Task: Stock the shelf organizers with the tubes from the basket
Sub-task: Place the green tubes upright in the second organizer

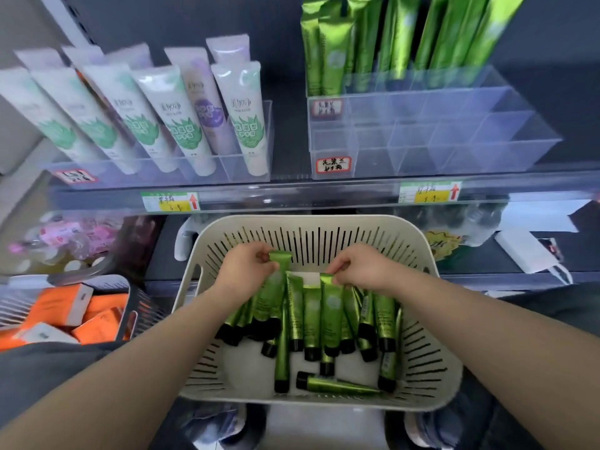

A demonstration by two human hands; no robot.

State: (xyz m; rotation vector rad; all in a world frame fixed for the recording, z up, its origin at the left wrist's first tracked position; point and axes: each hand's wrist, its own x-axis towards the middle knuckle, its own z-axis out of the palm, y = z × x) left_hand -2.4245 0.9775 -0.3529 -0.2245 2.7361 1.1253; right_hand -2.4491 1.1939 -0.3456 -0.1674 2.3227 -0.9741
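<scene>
A beige slotted basket (pixel 431 378) sits in front of me, holding several green tubes with black caps (pixel 311 323). My left hand (pixel 246 267) pinches the crimped top of one green tube (pixel 272 287) at the basket's back left. My right hand (pixel 360 266) grips the top of another green tube (pixel 331 306) in the middle. On the shelf above right stands a clear divided organizer (pixel 454 141); its back row holds several upright green tubes (pixel 399 37), and its front compartments hold nothing.
A clear organizer at the upper left (pixel 246 170) holds several white and purple tubes (pixel 168 115). Price tags (pixel 170 201) line the shelf edge. A grey crate with orange boxes (pixel 65 310) sits at the lower left. Packaged goods fill the lower shelf behind the basket.
</scene>
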